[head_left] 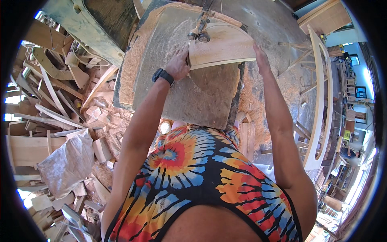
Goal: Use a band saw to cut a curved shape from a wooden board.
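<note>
A pale wooden board [225, 47] with a rounded far edge lies on the grey saw table [209, 97]. A curved line is marked near its far edge. The band saw's blade guide [199, 34], with two round rollers, stands over the board's left part; the blade itself is hard to make out. My left hand [178, 63], with a dark watch on the wrist, holds the board's left end, close to the guide. At the board's right end, my right hand [262, 58] is pressed against the edge, its fingers partly hidden.
Sawdust [131, 68] coats the table's margins. The machine's big housing [86, 30] rises at the far left. Wood offcuts [60, 109] and a plastic sheet [68, 163] are heaped on the left. A long wooden frame [316, 109] stands on the right. Far right, another person is small and blurred.
</note>
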